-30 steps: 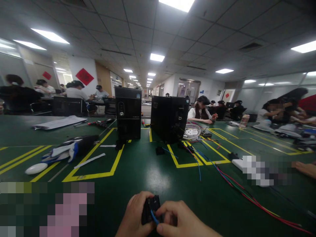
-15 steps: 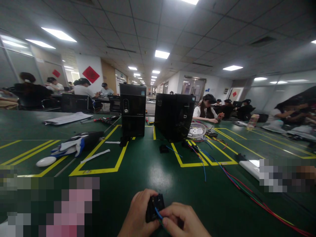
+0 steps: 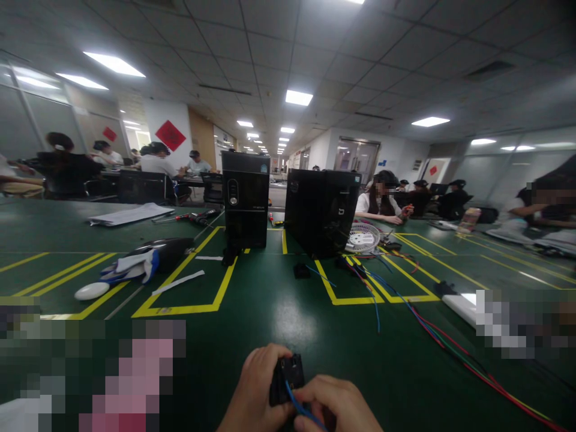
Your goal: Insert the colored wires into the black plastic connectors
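Black block (image 3: 296,367) grasped by left hand (image 3: 257,387); blue wire (image 3: 293,398) against its face, pinched by right hand (image 3: 341,401); green surface (image 3: 216,348) below

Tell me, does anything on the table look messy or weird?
A bit: loose wires sprawl across the green table at the picture's right, looking untidy, and a white strip lies crooked by the yellow tape, like a scrap. I see no spill.

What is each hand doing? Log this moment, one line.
left hand: holds black block | right hand: pinches blue wire | beneath: green table
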{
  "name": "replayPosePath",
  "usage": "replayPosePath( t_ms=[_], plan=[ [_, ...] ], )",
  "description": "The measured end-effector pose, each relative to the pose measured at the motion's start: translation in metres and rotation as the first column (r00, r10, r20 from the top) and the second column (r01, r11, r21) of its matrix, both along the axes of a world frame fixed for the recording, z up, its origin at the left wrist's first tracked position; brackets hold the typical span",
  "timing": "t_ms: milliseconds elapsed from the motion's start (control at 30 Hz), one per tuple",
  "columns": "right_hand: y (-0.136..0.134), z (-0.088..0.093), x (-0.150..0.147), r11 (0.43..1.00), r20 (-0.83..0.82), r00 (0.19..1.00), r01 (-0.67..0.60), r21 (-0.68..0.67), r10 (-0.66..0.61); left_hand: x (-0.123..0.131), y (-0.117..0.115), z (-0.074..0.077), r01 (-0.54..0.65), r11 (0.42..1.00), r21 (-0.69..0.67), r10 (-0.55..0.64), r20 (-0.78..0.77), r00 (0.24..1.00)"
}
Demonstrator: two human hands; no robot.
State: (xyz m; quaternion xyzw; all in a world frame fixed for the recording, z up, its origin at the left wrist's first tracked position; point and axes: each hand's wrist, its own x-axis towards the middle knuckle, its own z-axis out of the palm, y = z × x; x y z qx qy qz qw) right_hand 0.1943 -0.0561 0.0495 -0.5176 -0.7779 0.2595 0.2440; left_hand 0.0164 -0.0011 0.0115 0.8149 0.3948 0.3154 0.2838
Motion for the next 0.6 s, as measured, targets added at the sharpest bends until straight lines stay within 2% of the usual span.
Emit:
replayPosePath(
  t_ms=[67,233,367,433,600],
  plan=[
    [0.002,0.0,0.005,1.0,0.017,1.0,0.005,0.03,-0.005,0.0,-0.001,0.002,-0.006,1.0,-0.012,0.006,0.002,1.0],
    [0.006,0.002,0.011,0.991,0.003,0.993,0.114,0.067,-0.114,0.001,-0.002,0.009,-0.012,0.999,-0.052,0.013,0.013,1.0],
    [0.006,0.005,0.01,0.99,-0.036,0.992,0.126,0.065,-0.124,0.001,-0.003,0.012,-0.01,0.999,-0.048,0.01,0.006,1.0],
    [0.006,0.005,0.008,0.993,-0.044,0.994,0.106,0.061,-0.103,0.001,-0.003,0.011,-0.014,0.999,-0.044,0.015,0.011,1.0],
    [0.005,0.001,-0.003,0.995,-0.035,0.997,-0.065,0.082,0.068,0.001,-0.004,0.006,-0.018,1.0,-0.024,0.019,0.026,0.999]
  ],
)
